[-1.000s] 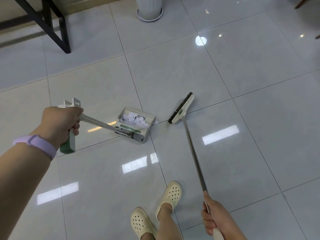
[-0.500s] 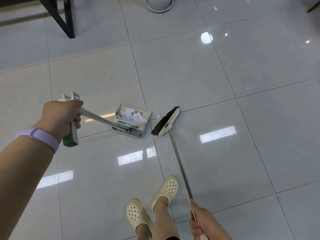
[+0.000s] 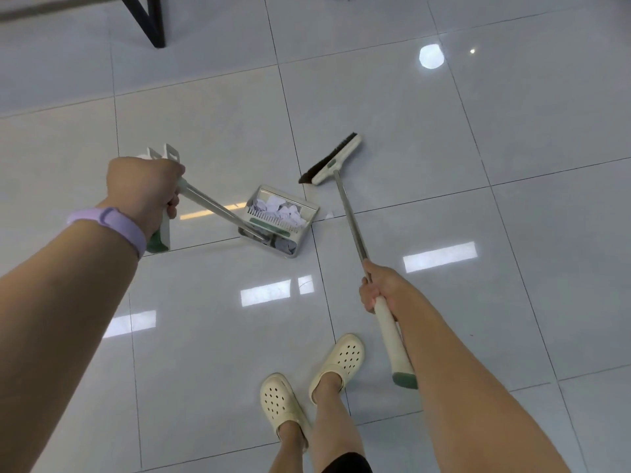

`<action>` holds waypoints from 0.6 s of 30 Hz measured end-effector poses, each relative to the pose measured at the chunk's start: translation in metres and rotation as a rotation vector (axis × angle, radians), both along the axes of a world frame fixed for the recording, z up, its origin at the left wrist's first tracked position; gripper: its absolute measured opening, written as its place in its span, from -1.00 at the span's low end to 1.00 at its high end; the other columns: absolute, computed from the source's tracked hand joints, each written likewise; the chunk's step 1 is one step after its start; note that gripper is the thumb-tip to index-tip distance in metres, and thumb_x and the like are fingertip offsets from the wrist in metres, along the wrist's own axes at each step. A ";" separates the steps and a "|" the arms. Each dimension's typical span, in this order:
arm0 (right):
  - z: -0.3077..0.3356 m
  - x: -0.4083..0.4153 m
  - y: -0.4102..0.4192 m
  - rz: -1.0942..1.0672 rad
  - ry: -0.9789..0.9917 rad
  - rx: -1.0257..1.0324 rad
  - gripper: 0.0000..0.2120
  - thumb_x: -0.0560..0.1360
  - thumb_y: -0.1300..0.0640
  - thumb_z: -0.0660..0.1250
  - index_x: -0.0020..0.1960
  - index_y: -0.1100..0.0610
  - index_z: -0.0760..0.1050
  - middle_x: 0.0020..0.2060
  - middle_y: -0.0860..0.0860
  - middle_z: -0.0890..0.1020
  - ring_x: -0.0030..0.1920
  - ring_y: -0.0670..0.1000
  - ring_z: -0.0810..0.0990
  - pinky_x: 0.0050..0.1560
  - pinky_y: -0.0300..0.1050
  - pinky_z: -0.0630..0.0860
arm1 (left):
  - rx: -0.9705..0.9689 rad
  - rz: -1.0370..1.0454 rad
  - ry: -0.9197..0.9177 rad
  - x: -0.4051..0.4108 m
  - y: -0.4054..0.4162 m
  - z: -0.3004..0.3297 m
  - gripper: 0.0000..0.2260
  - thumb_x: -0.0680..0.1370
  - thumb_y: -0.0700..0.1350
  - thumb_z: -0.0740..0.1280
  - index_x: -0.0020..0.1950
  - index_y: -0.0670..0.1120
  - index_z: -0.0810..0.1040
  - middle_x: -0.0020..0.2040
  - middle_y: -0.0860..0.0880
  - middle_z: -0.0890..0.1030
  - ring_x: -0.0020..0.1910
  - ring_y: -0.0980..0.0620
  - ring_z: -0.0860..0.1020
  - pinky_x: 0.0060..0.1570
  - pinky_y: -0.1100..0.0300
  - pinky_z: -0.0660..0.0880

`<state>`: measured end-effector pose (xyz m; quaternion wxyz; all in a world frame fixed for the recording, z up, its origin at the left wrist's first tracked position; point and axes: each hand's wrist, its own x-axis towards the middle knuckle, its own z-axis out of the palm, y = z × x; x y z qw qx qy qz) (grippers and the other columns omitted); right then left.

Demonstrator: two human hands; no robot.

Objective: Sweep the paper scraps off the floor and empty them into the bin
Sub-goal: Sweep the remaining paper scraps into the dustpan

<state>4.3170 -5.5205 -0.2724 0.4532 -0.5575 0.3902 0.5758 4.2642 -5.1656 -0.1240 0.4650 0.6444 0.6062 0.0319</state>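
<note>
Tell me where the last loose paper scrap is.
In the head view, the small white paper scrap lies on the floor tile, right of the pale dustpan's mouth, below the broom's black bristles.

Indoor room, home or office not told apart. Large glossy pale floor tiles point(image 3: 375, 97) are seen, ceiling lights mirrored in them. A black metal furniture leg point(image 3: 146, 22) is planted at the top edge. Cream clogs point(image 3: 341, 360) are worn.

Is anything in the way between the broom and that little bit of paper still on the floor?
No. The broom head is just above the last paper scrap, with only bare floor tile between them. The dustpan mouth sits right beside the scrap, open toward it. No bin is in view.
</note>
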 end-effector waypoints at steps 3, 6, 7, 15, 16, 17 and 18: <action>0.007 -0.002 0.001 -0.028 -0.029 0.013 -0.54 0.57 -0.25 0.25 -0.25 0.10 0.30 -0.59 -0.03 0.24 -0.65 -0.09 0.18 -0.62 -0.33 0.18 | 0.009 0.001 0.003 0.000 0.003 -0.003 -0.84 0.53 -0.12 0.37 -0.21 -0.13 0.48 -0.39 -0.10 0.42 -0.61 0.04 0.32 -0.60 0.29 0.26; 0.010 -0.018 -0.004 -0.045 -0.044 0.014 -0.54 0.55 -0.27 0.26 -0.26 0.09 0.30 -0.58 -0.04 0.24 -0.64 -0.09 0.19 -0.61 -0.32 0.17 | 0.020 -0.001 0.022 0.001 0.010 -0.005 -0.85 0.50 -0.09 0.37 -0.20 -0.13 0.49 -0.38 -0.08 0.44 -0.60 0.03 0.33 -0.59 0.28 0.27; 0.009 -0.021 -0.005 -0.058 -0.046 0.017 -0.54 0.55 -0.27 0.26 -0.26 0.09 0.30 -0.58 -0.04 0.24 -0.64 -0.10 0.19 -0.61 -0.31 0.17 | 0.022 -0.003 0.030 0.002 0.012 -0.005 -0.86 0.49 -0.09 0.37 -0.18 -0.13 0.50 -0.38 -0.07 0.45 -0.62 0.04 0.33 -0.59 0.27 0.28; 0.004 -0.014 -0.012 -0.311 0.096 0.121 -0.52 0.56 -0.27 0.23 -0.32 0.07 0.30 -0.62 -0.07 0.23 -0.69 -0.13 0.19 -0.67 -0.34 0.15 | 0.113 -0.090 0.016 0.012 0.011 -0.004 -0.87 0.43 -0.12 0.37 -0.16 -0.18 0.51 -0.38 -0.14 0.45 -0.58 -0.06 0.34 -0.50 0.22 0.31; 0.006 -0.016 -0.014 -0.304 0.089 0.100 -0.52 0.56 -0.26 0.24 -0.32 0.07 0.30 -0.61 -0.07 0.23 -0.69 -0.13 0.19 -0.67 -0.33 0.16 | 0.129 -0.114 0.016 0.012 0.012 -0.002 -0.86 0.41 -0.12 0.36 -0.16 -0.18 0.51 -0.38 -0.14 0.45 -0.57 -0.07 0.35 -0.49 0.21 0.31; 0.006 -0.019 -0.015 -0.290 0.073 0.076 -0.53 0.56 -0.26 0.25 -0.32 0.08 0.31 -0.60 -0.07 0.23 -0.68 -0.13 0.19 -0.67 -0.32 0.17 | 0.145 -0.137 0.020 0.013 0.014 0.000 -0.86 0.39 -0.12 0.36 -0.16 -0.17 0.51 -0.38 -0.14 0.45 -0.56 -0.09 0.35 -0.48 0.20 0.32; 0.007 -0.022 -0.016 -0.273 0.054 0.053 -0.53 0.55 -0.25 0.26 -0.31 0.08 0.32 -0.58 -0.07 0.23 -0.67 -0.13 0.19 -0.67 -0.31 0.17 | 0.158 -0.156 0.024 0.013 0.016 0.001 -0.87 0.37 -0.11 0.35 -0.17 -0.16 0.51 -0.39 -0.14 0.44 -0.55 -0.10 0.35 -0.48 0.20 0.32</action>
